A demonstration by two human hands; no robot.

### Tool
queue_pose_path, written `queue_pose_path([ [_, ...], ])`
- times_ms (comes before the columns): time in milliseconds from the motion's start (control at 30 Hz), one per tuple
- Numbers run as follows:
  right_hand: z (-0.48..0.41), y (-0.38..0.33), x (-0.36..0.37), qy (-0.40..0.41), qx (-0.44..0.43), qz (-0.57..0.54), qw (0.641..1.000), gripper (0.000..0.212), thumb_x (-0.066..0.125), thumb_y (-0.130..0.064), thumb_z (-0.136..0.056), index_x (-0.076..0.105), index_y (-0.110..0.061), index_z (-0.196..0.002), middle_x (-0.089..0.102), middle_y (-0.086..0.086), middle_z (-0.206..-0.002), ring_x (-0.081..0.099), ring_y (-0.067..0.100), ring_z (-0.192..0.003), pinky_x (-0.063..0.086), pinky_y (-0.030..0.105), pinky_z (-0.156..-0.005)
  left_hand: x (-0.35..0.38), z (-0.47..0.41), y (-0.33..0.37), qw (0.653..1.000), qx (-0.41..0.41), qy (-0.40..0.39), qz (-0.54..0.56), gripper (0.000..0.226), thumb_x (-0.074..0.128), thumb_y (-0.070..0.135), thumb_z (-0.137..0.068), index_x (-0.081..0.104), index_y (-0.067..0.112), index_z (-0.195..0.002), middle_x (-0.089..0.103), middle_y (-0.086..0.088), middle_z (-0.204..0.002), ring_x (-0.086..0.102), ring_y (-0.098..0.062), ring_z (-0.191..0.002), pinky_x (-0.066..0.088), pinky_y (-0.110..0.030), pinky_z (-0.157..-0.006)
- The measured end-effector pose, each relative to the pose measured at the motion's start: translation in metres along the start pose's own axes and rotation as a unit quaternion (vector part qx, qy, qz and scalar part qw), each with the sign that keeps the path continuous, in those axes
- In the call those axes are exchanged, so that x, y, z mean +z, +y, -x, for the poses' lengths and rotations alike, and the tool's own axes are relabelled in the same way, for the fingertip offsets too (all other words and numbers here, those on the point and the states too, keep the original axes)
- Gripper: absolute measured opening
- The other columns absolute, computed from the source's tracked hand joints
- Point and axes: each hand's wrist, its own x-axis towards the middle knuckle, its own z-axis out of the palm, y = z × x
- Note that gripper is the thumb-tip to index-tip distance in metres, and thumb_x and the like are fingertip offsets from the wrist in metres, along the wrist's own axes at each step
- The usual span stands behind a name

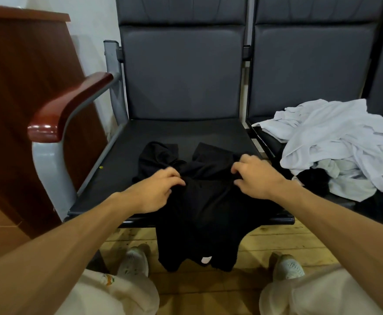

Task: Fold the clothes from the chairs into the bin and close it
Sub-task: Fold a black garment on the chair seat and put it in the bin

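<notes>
Item: black garment (204,208), on chair seat (117,173), lower part over the front edge.
Grip: left hand (156,189) and right hand (256,178) each pinch its fabric, fingers curled (pale clothes pile (335,142) on adjoining seat).

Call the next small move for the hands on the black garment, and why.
Probably slide the black garment farther back onto the chair seat and smooth it flat. The left hand and right hand pinch it near its middle, its far end is bunched, and its near end hangs off the seat's front edge, so a clean fold looks hard yet.
</notes>
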Motion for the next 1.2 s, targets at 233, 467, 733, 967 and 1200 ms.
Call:
queue_pose_path([
  [233, -0.006, 0.008, 0.014, -0.213, 0.003, -0.05, 0.976, 0.061, 0.04, -0.052, -0.098, 0.024, -0.028, -0.152, 0.022, -0.001, -0.159, 0.02, 0.024, -0.146, 0.02, 0.042, -0.119, -0.002, 0.005, -0.027, 0.99, -0.118, -0.069, -0.018, 0.05, 0.046, 0.028, -0.101, 0.03, 0.015, -0.146, 0.031, 0.0, -0.14, 0.026, -0.02, -0.134, 0.03, -0.028, -0.108],
  [467, -0.014, 0.014, 0.018, -0.107, 0.075, -0.001, 0.991, 0.058, 0.041, -0.038, -0.101, 0.02, -0.021, -0.153, 0.014, 0.003, -0.16, 0.012, 0.026, -0.148, 0.015, 0.046, -0.119, 0.001, 0.0, -0.05, 0.984, -0.168, -0.053, -0.031, 0.047, 0.032, 0.034, -0.105, 0.033, 0.018, -0.149, 0.033, 0.0, -0.154, 0.03, -0.019, -0.141, 0.028, -0.037, -0.115],
  [733, -0.01, 0.001, 0.018, -0.197, -0.04, -0.123, 0.972, 0.052, 0.038, -0.042, -0.102, 0.031, -0.024, -0.15, 0.029, -0.002, -0.156, 0.024, 0.017, -0.145, 0.019, 0.035, -0.119, -0.005, 0.013, -0.054, 0.996, -0.077, -0.026, 0.025, 0.04, 0.058, 0.033, -0.095, 0.053, 0.029, -0.135, 0.047, 0.017, -0.118, 0.041, -0.008, -0.121, 0.033, -0.023, -0.1],
  [967, -0.012, 0.001, 0.021, -0.16, 0.034, -0.004, 0.986, 0.051, 0.033, -0.033, -0.104, 0.022, -0.026, -0.153, 0.01, -0.002, -0.162, 0.008, 0.022, -0.149, 0.009, 0.047, -0.119, -0.011, 0.033, -0.063, 0.996, -0.075, -0.026, -0.039, 0.041, 0.058, 0.034, -0.095, 0.051, 0.036, -0.135, 0.043, 0.018, -0.117, 0.04, -0.008, -0.112, 0.033, -0.026, -0.096],
  [1200, -0.014, -0.065, 0.007, -0.051, -0.127, -0.192, 0.972, 0.036, 0.045, -0.038, -0.1, 0.056, -0.023, -0.131, 0.049, -0.002, -0.125, 0.044, 0.016, -0.123, 0.032, 0.028, -0.108, -0.015, 0.024, -0.052, 0.995, -0.058, 0.057, -0.065, 0.029, 0.054, 0.012, -0.096, 0.065, 0.031, -0.115, 0.062, 0.017, -0.113, 0.053, -0.006, -0.111, 0.026, -0.026, -0.095],
])
